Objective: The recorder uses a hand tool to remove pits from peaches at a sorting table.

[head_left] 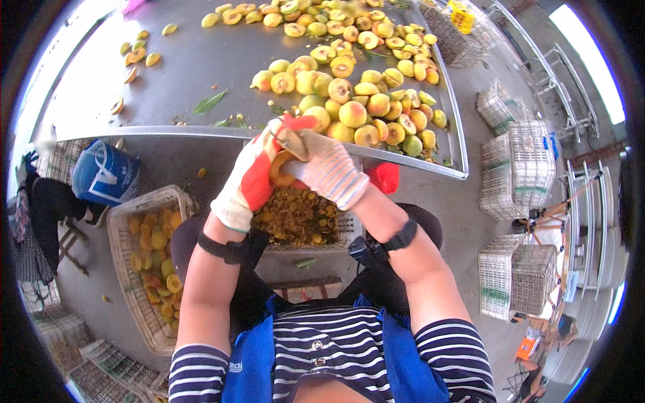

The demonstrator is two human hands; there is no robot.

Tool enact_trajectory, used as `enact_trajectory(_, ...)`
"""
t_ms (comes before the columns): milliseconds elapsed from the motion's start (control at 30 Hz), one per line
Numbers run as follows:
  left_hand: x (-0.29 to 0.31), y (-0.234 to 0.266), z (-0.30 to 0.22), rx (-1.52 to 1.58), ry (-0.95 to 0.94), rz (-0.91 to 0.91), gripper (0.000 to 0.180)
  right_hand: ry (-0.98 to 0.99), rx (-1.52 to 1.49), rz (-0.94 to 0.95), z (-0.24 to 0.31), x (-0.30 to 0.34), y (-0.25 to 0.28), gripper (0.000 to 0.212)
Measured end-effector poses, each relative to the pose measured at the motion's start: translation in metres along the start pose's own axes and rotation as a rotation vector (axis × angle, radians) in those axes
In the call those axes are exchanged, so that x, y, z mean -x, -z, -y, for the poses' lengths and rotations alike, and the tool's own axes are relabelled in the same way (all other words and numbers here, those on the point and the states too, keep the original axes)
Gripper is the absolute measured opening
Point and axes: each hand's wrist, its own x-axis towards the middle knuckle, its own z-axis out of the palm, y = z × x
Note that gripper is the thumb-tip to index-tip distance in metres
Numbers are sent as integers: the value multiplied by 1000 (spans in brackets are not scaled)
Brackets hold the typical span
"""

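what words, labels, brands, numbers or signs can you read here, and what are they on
No readable words or numbers.
Blue bucket: large white marking, no clear word.
Blue sleeveless garment: small white marking, too small to read.
Orange item, lower right: too small to tell.

The left hand (255,171) and right hand (329,166) partly hide what seems a peach half (281,173); the top edge crops the peach pile (353,114).

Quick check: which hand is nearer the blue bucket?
Left. The left hand is to the right of the blue bucket; the right hand is on the same side, farther off, beyond the left.
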Motion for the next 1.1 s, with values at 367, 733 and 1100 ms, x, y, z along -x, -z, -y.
enact_trajectory(367,11,18,18,580,292,-176,58,108,59,-218,64,-105,12,31)
enact_trajectory(733,-19,7,-24,542,229,-349,55,-508,311,-9,-109,-101,46,68)
enact_trajectory(1100,-27,13,25,860,-189,-296,56,72,-95,-382,11,-27,4,29)
